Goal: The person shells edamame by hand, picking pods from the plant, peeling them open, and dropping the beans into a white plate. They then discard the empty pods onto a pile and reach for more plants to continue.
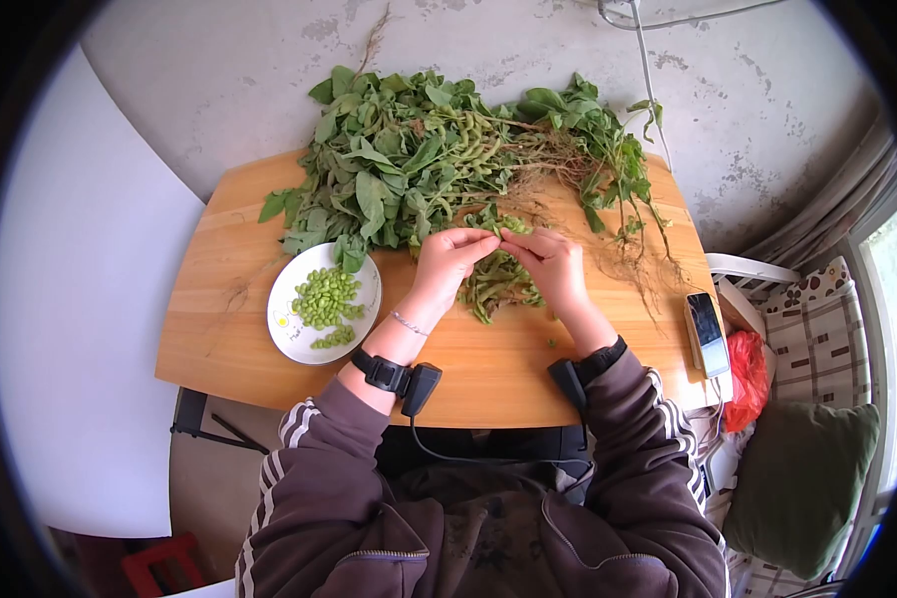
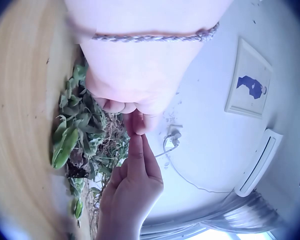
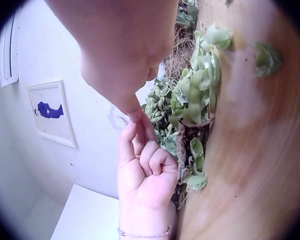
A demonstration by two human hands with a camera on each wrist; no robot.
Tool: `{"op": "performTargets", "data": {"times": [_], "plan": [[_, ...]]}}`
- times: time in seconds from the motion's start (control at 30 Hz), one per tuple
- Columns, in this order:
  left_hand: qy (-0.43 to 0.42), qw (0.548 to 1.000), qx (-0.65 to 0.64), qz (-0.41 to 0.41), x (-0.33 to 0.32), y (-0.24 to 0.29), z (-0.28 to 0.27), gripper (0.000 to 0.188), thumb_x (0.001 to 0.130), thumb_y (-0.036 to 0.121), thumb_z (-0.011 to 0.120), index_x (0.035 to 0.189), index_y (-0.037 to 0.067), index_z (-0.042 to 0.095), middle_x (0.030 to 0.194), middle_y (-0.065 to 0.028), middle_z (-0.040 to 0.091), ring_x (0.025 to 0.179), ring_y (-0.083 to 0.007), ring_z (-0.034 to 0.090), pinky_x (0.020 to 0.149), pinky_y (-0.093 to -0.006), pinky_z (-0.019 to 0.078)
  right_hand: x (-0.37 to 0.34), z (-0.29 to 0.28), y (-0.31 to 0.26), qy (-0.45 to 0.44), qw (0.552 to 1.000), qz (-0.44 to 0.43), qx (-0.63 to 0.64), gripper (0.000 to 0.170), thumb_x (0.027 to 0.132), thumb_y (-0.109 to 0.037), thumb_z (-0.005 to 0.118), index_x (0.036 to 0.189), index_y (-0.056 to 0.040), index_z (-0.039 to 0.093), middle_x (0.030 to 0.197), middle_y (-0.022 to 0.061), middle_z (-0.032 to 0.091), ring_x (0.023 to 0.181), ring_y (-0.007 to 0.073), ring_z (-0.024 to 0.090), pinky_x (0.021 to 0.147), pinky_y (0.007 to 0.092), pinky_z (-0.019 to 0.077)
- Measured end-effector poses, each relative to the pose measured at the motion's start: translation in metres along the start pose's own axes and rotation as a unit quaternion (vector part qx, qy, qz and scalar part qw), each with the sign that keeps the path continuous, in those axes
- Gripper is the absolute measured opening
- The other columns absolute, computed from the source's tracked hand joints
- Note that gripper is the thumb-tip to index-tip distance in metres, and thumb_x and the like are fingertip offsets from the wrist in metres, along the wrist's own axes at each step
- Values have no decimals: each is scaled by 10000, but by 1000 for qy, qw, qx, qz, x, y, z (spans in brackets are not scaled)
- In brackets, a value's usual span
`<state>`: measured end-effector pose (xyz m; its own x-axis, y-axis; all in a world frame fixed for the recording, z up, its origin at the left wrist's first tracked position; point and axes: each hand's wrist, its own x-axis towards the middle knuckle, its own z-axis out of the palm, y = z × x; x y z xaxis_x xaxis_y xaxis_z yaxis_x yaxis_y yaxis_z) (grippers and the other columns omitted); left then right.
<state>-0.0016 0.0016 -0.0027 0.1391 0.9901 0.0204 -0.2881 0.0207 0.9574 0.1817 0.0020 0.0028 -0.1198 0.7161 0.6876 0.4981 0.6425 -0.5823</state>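
My left hand (image 1: 451, 261) and right hand (image 1: 551, 264) meet fingertip to fingertip over the table. Between them they pinch a small green bean pod (image 1: 498, 231), mostly hidden by the fingers. Thumb and forefinger of each hand come together on it, and the left hand's other fingers curl into the palm in the right wrist view. Below the hands lies a heap of opened pods (image 1: 493, 286), shown closer as pale green husks (image 3: 196, 95). To the left, a white plate (image 1: 282, 287) carries shelled green beans (image 1: 327, 297).
A big pile of leafy bean plants (image 1: 369, 179) covers the table's back, with pods among the leaves. Rooted stems (image 1: 618, 174) spread to its right. At the right edge of the wooden table (image 1: 439, 364) stands a phone (image 1: 706, 329). Beyond are a red bag (image 1: 746, 379) and a cushion (image 1: 807, 488).
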Motion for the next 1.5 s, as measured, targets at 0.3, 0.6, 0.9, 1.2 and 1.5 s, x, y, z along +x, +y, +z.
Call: {"op": "performTargets", "data": {"times": [0.3, 0.6, 0.9, 1.2, 1.5], "plan": [[-14, 999, 21, 47, -2, 5, 4, 174, 899, 101, 740, 1028, -12, 716, 764, 40, 645, 568, 12, 420, 495, -173, 276, 0, -2, -2, 3, 1000, -19, -22, 148, 789, -124, 812, 926, -77, 788, 674, 60, 613, 570, 199, 579, 539, 328, 486], [-1, 997, 25, 77, 1, -8, 2, 147, 903, 55, 705, 1030, -18, 697, 756, 55, 608, 616, 6, 454, 528, -173, 308, -1, 3, -3, -1, 1000, -9, 1, 137, 799, -112, 804, 923, -59, 779, 686, 70, 622, 577, 215, 577, 550, 329, 486], [3, 996, 27, 84, 1, -7, 2, 151, 890, 30, 695, 1037, -5, 693, 789, 45, 615, 644, 1, 476, 559, -172, 342, -2, 2, -6, -36, 999, 14, 16, 167, 834, -121, 789, 974, -33, 770, 721, 80, 660, 583, 183, 587, 555, 304, 486], [-13, 995, 44, 83, 4, -7, -1, 159, 888, 74, 724, 1032, 12, 697, 840, 52, 638, 632, 8, 460, 545, -164, 329, 0, -5, -1, -93, 962, 217, 137, 249, 917, -221, 736, 1048, -10, 753, 799, 52, 714, 667, 58, 567, 601, 257, 476], [-42, 999, 12, -12, 5, -2, -11, 199, 891, 148, 750, 1044, 35, 693, 817, 59, 644, 555, 9, 377, 483, -182, 248, 3, -6, 3, -81, 966, 222, 108, 245, 897, -247, 761, 989, -20, 759, 723, 22, 671, 642, 76, 554, 591, 261, 463]]}}
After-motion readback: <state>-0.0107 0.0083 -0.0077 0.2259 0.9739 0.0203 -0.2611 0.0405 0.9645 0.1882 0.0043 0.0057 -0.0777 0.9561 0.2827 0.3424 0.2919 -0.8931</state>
